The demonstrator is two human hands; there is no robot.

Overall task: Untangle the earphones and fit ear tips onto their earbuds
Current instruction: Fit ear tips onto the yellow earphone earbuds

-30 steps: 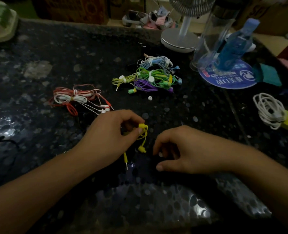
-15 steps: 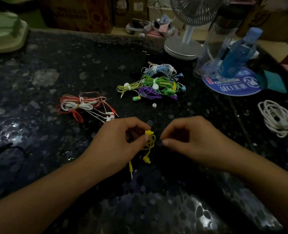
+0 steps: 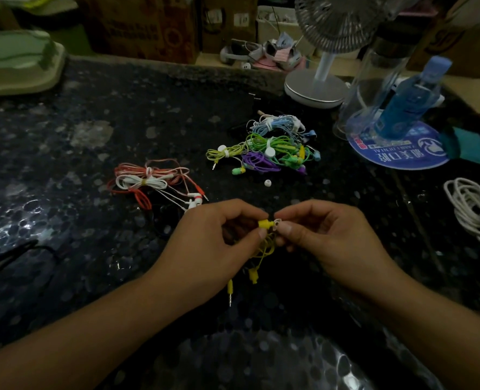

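Our left hand [image 3: 219, 237] pinches the yellow plastic earbud [image 3: 264, 223], nozzle pointing right. Our right hand [image 3: 326, 235] pinches the translucent silicone ear tip [image 3: 277, 222] just beside it, coaxially.

The fan [image 3: 342, 21] at one o'clock is cut off by the top edge, so only the lower grille, stem and base show. The white cable [image 3: 476, 208] at three o'clock runs off the right edge. Between the left hand [image 3: 213, 240] and right hand [image 3: 328, 237], most of the yellow earbud [image 3: 264, 223] and pale tip [image 3: 277, 221] is hidden by fingertips, so how far the tip is seated cannot be told.
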